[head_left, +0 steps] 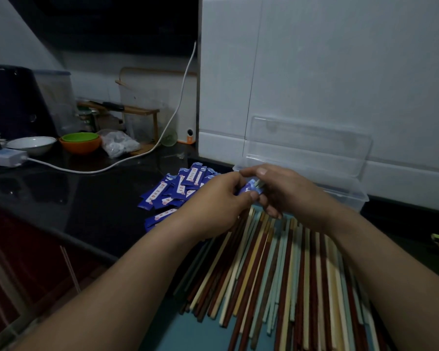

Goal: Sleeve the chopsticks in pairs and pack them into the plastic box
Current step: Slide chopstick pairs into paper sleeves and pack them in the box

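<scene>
Chopsticks (276, 262) on black counter (86, 193) | left fingers (252, 196) pinch sleeve (249, 190) | right fingers (262, 172) grip pale sticks (258, 184) | tiled wall (314, 72)

Black glossy countertop (86, 193). Near edge: teal mat (178, 335) bearing loose chopsticks (276, 274). Middle: blue sleeve pile (178, 191); clear plastic box (340, 188) against wall. Far left: white bowl (32, 144), orange bowl (80, 148), power strip (3, 157).
</scene>
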Demonstrator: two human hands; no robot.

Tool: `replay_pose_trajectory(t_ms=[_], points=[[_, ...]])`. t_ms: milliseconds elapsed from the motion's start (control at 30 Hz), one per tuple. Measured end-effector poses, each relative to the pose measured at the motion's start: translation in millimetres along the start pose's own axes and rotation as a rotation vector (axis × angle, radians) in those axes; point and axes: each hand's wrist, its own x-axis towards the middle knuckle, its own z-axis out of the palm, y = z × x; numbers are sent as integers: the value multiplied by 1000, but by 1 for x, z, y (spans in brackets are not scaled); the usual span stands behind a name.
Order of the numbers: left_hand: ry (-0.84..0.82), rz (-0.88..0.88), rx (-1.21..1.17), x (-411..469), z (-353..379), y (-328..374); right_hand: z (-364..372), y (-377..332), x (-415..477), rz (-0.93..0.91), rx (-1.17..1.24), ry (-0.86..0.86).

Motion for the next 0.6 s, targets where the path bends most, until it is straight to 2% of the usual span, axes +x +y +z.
replay_pose_trajectory(t_ms=[367, 600], points=[[69, 35, 125, -1, 2, -4, 0, 0, 1, -56, -86, 252], [86, 91, 163, -1, 2, -5, -2, 2, 0, -42, -103, 173]])
